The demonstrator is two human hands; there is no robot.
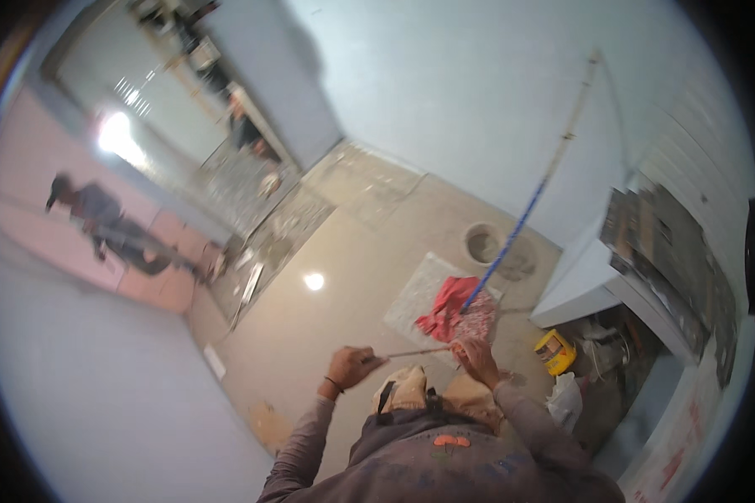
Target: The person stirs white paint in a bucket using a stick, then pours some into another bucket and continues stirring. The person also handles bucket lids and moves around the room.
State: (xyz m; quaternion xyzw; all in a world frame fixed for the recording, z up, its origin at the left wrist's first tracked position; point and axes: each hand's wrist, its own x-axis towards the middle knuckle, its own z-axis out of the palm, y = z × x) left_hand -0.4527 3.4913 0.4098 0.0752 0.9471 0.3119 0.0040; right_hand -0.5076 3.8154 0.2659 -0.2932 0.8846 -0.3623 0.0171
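Note:
A thin, straight strip runs between my two hands in front of my waist; whether it is a stick or a taut cord cannot be made out. My left hand is closed around its left end. The fingers of my right hand are closed at its other end. Just beyond my right hand lies a crumpled red cloth, partly on a pale square sheet on the floor. A long blue-and-tan pole rises from the cloth and slants up toward the wall.
A round bucket stands beyond the cloth near the wall. To the right are a yellow tub, a white plastic bag and stacked boards. A person is at the far left, another person by the doorway.

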